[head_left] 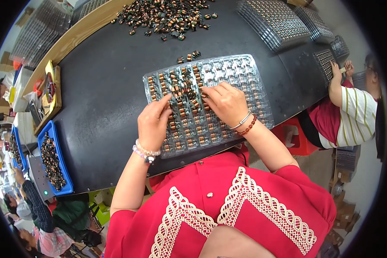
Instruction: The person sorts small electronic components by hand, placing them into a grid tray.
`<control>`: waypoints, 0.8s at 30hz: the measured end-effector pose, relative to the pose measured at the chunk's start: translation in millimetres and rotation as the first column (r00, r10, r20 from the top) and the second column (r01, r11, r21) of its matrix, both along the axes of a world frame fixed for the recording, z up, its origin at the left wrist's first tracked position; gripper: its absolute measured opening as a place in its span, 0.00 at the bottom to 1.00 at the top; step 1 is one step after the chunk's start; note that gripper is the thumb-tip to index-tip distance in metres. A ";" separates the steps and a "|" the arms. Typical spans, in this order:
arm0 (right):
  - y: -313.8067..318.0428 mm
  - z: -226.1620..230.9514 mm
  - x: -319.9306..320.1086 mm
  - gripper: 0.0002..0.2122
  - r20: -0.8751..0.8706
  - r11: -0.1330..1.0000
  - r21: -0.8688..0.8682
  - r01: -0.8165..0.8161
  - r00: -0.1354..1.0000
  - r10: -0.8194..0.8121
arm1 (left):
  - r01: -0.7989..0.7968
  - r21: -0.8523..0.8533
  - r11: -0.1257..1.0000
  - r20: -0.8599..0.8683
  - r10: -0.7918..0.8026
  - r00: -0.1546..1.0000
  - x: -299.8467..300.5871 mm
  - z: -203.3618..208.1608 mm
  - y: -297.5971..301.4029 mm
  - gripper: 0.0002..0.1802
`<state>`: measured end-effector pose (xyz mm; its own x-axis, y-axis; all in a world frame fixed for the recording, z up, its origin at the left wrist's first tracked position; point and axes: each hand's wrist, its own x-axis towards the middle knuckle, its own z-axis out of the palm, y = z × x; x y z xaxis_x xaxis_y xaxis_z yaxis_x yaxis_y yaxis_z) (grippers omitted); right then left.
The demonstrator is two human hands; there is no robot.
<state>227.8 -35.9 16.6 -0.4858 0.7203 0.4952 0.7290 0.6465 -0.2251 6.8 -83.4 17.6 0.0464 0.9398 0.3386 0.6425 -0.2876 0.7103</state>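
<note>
A clear plastic tray [262, 112] with moulded pockets lies on the black table in front of me, many pockets on its left side filled with small copper-wound coils [201, 130]. A loose heap of the same coils [184, 91] rests on the tray between my hands. My left hand [152, 121] is at the heap's left edge, thumb and forefinger drawn together; anything between them is hidden. On the heap's right side, my right hand [228, 103] pinches a copper coil [204, 94] at its fingertips. Pockets towards the tray's right look silvery, without copper showing.
Beyond the tray are a few stray coils [189, 56] and a large coil pile [165, 17]. Stacked filled trays [274, 23] stand at the far right. A blue bin [69, 187] of parts sits at the left edge, near a wooden rim [69, 38]. A co-worker's hands [337, 71] are at right.
</note>
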 end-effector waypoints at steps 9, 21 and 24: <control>2.2 -3.0 4.1 0.05 -0.110 0.995 -0.070 -0.076 0.992 0.068 | 0.155 0.150 0.976 -0.369 -0.090 0.925 24.7 -3.6 -32.2 0.10; -17.7 12.0 26.0 0.09 -0.262 0.935 -0.254 -0.246 0.948 0.178 | 0.213 -0.008 0.977 -0.495 -0.189 0.848 28.7 8.9 -27.3 0.15; -28.9 3.0 29.9 0.10 -0.218 0.931 -0.275 -0.241 0.959 0.184 | 0.089 0.227 0.970 -0.366 0.000 0.931 46.3 10.7 -1.1 0.17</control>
